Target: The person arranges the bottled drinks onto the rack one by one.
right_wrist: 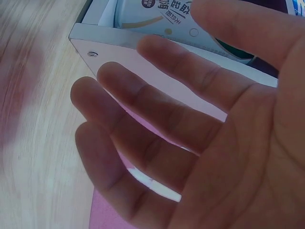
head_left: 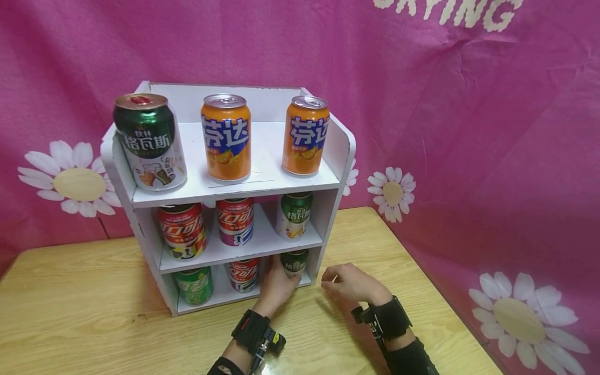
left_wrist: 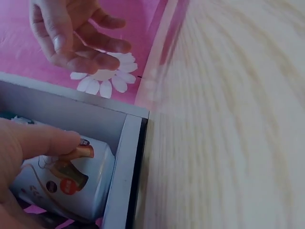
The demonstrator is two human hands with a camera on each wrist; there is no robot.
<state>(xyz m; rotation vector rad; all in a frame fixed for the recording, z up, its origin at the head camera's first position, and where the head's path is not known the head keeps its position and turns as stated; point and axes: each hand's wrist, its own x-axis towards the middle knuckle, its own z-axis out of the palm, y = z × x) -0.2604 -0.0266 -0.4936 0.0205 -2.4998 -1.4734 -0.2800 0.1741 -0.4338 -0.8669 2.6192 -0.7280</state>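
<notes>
My left hand (head_left: 277, 285) reaches into the right end of the bottom shelf and grips a green-and-white drink can (head_left: 294, 262). In the left wrist view, the thumb lies across the white lower part of that can (left_wrist: 71, 179), which stands inside the shelf's edge. Just outside the shelf's right side, my right hand (head_left: 351, 283) hovers over the table holding nothing. Its fingers (right_wrist: 157, 107) are loosely spread in the right wrist view. Left of the gripped can stands a red cola can (head_left: 244, 274), and farther left a light green can (head_left: 195, 286).
The white three-tier shelf (head_left: 276, 183) stands on a wooden table (head_left: 84, 317). Its top holds a green-and-white can (head_left: 149, 143) and two orange soda cans (head_left: 227, 138). On the middle tier are two red cans (head_left: 235, 221) and another green-and-white can (head_left: 294, 214). A pink curtain (head_left: 445, 146) hangs behind.
</notes>
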